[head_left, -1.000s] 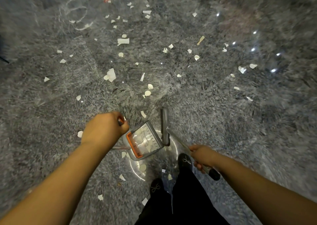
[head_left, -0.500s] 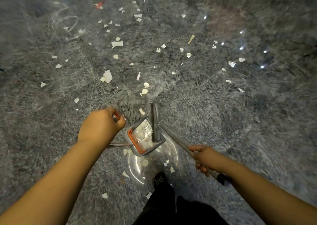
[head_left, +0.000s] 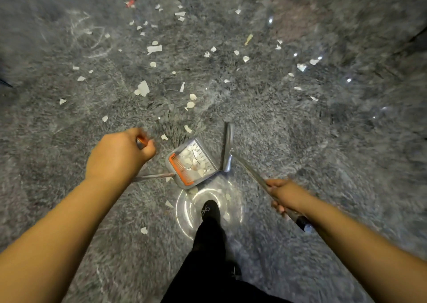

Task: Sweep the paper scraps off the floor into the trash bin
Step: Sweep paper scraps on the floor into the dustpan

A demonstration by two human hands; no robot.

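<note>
No brand, label or writing can be read on anything here.

The left hand (head_left: 120, 155) is curled into a fist round the orange-tipped top of the dustpan handle (head_left: 153, 176), a thin rod that runs from under the wrist rightward to the dustpan (head_left: 193, 164). The dustpan is grey with an orange comb strip along its near-left edge. It sits tilted, its mouth pointing up and away toward the scattered scraps (head_left: 143, 89), and it holds several white pieces. Its long axis runs from lower left to upper right.

Just right of the dustpan is the broom (head_left: 227, 147). Its narrow grey head stands nearly upright in the view, close beside the pan's right edge, and its shaft slants down to the right into the right hand (head_left: 285, 193). That hand grips the shaft, fingers wrapped round it, with the dark end of the shaft sticking out past the wrist.

Below the dustpan lies the clear round bin (head_left: 184, 212), seen from above, with a few scraps inside and a dark shoe (head_left: 209, 210) showing over it.

Most scraps lie across the grey shag carpet (head_left: 323, 164) ahead, far from the bin, with a few beside it.
</note>
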